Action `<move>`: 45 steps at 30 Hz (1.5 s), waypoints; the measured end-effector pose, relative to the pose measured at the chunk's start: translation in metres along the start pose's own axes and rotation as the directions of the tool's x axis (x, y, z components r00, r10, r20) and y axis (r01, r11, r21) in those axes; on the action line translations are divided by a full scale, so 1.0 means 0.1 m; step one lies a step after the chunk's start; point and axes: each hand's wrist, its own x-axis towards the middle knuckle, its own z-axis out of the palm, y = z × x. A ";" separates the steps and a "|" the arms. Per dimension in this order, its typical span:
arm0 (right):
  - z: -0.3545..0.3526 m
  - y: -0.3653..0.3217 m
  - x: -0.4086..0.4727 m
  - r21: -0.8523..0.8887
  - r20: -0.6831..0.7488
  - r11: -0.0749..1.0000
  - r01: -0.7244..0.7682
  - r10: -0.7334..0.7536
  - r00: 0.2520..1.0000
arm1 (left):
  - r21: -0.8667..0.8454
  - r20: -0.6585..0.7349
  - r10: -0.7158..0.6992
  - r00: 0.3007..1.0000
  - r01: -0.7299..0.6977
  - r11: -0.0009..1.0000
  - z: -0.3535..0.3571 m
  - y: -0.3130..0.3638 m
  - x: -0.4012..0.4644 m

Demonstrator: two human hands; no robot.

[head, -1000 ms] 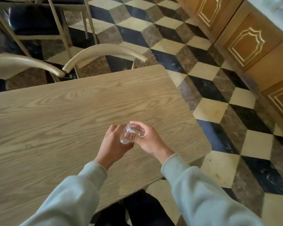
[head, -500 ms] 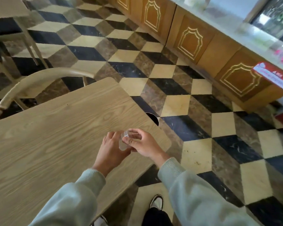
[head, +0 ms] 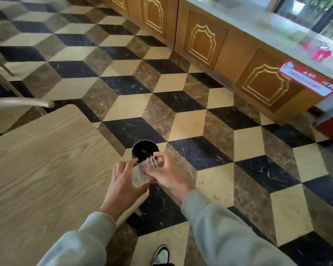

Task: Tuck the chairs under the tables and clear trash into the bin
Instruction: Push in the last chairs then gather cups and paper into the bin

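A clear plastic cup (head: 142,172), possibly several nested cups since layered rims showed at its upper end, was held between both hands just off the table corner. The left hand (head: 123,181) was cupped under and behind the lower part of the cup, fingers loosely curled round it, fingertips (head: 134,161) reaching the cup's side at 11 o'clock of it. The right hand (head: 167,174) was clamped on the upper end, thumb and fingers pinched round the rim, one finger curled over the top at 1 o'clock of the cup. The cup was tilted, open end pointed away toward 1 o'clock.

A round black bin (head: 145,150) was seen on the floor directly beyond the cup, at 12 o'clock of the hands, its dark opening partly covered by the cup rim and fingers. Contents were too dark to tell.

The wooden table (head: 46,169) was seen at 9 o'clock of the hands, its corner beneath the left wrist. A curved chair back (head: 19,102) was seen at 10 o'clock, just beyond the table's far edge. Both forearms were covered by grey sleeves (head: 229,233). A shoe (head: 161,255) was seen at 6 o'clock. Wooden cabinets (head: 204,43) were lined along 1 o'clock, well apart from the bin, over the checkered floor (head: 238,150).
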 end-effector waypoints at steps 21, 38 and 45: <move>-0.69 0.38 2.43 -0.206 -0.156 0.893 -0.401 0.374 0.914 | -0.131 0.047 -0.480 0.876 0.482 0.866 0.49 -0.43 1.97; -0.29 2.04 5.10 -0.654 0.180 0.743 -0.140 0.333 0.925 | -0.392 -0.001 -0.890 0.456 0.819 0.419 2.18 -1.54 2.99; -0.19 2.43 5.41 -0.837 0.259 0.542 -0.076 0.514 0.817 | -0.412 -0.078 -0.940 0.333 0.848 0.335 2.50 -1.95 2.78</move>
